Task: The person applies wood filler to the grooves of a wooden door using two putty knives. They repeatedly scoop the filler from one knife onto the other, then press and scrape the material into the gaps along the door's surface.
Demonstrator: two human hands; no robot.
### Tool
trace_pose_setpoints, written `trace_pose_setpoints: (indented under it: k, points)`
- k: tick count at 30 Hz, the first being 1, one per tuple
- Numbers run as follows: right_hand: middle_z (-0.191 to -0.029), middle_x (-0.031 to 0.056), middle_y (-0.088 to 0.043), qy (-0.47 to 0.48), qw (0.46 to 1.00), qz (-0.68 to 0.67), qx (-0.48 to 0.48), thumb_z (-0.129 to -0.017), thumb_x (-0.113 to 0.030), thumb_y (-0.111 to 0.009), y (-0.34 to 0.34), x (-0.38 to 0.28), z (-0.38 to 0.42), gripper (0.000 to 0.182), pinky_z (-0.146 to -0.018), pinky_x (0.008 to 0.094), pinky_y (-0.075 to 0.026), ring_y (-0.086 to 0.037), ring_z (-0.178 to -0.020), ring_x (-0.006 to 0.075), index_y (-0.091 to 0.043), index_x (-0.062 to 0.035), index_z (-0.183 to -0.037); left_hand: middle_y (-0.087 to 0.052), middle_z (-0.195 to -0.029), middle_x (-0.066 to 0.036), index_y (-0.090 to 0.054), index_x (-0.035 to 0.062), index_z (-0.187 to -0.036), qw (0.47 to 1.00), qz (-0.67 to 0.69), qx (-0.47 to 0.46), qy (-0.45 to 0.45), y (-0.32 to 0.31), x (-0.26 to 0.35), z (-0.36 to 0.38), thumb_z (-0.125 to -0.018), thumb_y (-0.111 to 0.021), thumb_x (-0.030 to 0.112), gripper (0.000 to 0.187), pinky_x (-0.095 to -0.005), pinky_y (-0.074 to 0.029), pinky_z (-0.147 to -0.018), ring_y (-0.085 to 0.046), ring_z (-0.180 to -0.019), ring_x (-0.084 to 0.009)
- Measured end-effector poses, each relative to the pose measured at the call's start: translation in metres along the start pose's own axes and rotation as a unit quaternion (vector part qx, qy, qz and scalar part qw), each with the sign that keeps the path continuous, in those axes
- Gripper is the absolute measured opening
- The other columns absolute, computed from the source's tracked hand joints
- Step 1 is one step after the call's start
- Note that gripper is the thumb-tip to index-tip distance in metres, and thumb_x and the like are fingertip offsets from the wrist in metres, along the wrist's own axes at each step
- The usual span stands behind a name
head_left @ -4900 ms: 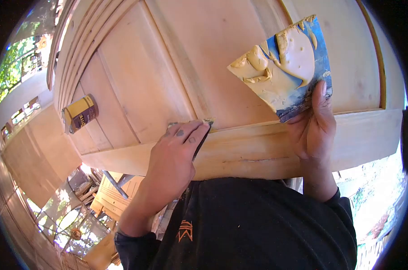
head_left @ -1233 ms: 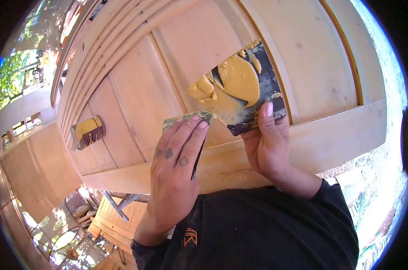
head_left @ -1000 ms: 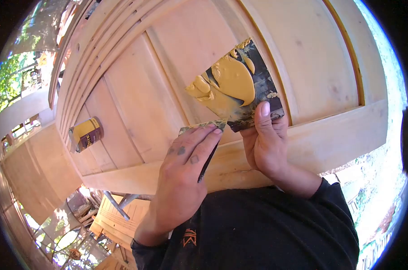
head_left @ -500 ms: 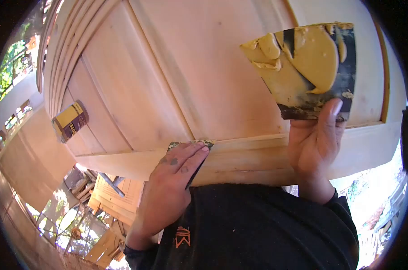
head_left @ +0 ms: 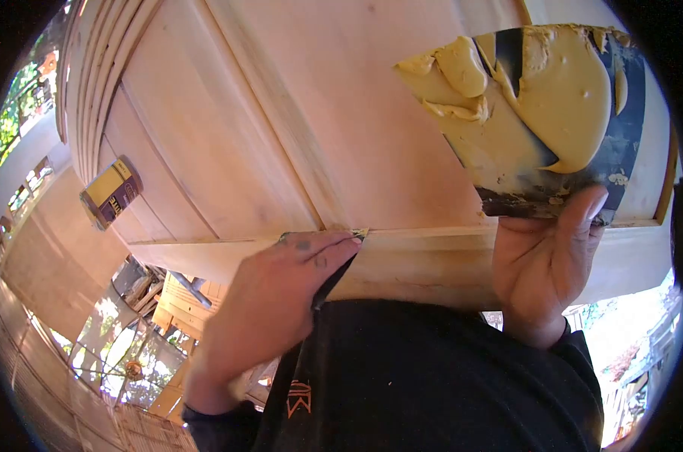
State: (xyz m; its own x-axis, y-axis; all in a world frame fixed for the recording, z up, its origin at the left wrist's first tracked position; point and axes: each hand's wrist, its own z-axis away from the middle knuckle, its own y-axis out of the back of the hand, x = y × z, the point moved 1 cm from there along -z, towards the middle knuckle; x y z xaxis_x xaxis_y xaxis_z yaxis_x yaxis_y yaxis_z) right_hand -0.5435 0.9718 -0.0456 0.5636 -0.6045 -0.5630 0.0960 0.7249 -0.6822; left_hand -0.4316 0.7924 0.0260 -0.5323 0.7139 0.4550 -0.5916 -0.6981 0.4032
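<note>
My right hand holds up a dark flat plate by its lower edge, the thumb on top and the fingers underneath. Thick yellow putty is spread over most of that plate. My left hand presses a thin dark putty scraper, mostly covered by the fingers, against the edge rail of a pale wooden panel. The scraper's tip meets the rail near the lower end of a long groove. Grey smudges mark the left fingers.
A can with a yellow and dark label lies on the panel at the left. Curved wooden mouldings run along the upper left. Below the rail are a metal clamp bar and wooden pieces.
My left hand's fingertips and the scraper have shifted slightly right along the rail, the wrist swinging left. The putty plate has come closer to the camera and a little right.
</note>
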Motion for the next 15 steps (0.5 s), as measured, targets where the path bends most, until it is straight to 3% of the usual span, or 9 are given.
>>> trace_pose_setpoints:
  k: [6, 9, 12, 15]
  points:
    - [-0.128, 0.0094, -0.047, 0.020, 0.999, -0.031, -0.030, -0.095, -0.027, -0.041, 0.000, 0.000, -0.006, 0.041, -0.094, 0.0456, -0.043, -0.048, -0.115, 0.0255, -0.033, -0.0102, -0.132, -0.057, -0.116, -0.014, -0.055, 0.0053, -0.115, 0.987, 0.019, -0.140, -0.074, 0.026, -0.016, -0.025, -0.064, -0.052, -0.010, 0.053, -0.0381, -0.046, -0.088, -0.055, -0.104, -0.0329]
    - [-0.133, 0.0104, -0.042, 0.039, 0.995, -0.064, -0.071, -0.097, -0.026, -0.036, 0.007, 0.004, -0.009, 0.044, -0.099, 0.0454, -0.037, -0.042, -0.121, 0.0245, -0.027, -0.0069, -0.135, -0.058, -0.113, -0.015, -0.057, 0.0041, -0.113, 0.985, 0.044, -0.137, -0.097, 0.029, -0.018, -0.028, -0.064, -0.053, -0.010, 0.051, -0.0380, -0.045, -0.089, -0.056, -0.104, -0.0330]
    - [-0.136, 0.0108, -0.039, 0.060, 0.984, -0.076, -0.149, -0.098, -0.026, -0.034, 0.015, 0.006, -0.013, 0.046, -0.103, 0.0451, -0.033, -0.039, -0.125, 0.0240, -0.024, -0.0053, -0.137, -0.060, -0.110, -0.016, -0.058, 0.0034, -0.111, 0.969, 0.101, -0.202, -0.099, 0.047, -0.021, -0.026, -0.064, -0.053, -0.012, 0.050, -0.0370, -0.046, -0.088, -0.057, -0.103, -0.0330]
    - [-0.135, 0.0110, -0.039, 0.056, 0.992, -0.067, -0.096, -0.098, -0.026, -0.034, 0.012, 0.005, -0.013, 0.044, -0.103, 0.0440, -0.033, -0.039, -0.125, 0.0237, -0.026, -0.0055, -0.136, -0.060, -0.108, -0.014, -0.058, 0.0039, -0.108, 0.992, 0.085, -0.040, -0.089, 0.059, -0.016, -0.007, -0.064, -0.063, -0.003, 0.045, -0.0372, -0.047, -0.082, -0.058, -0.097, -0.0332]
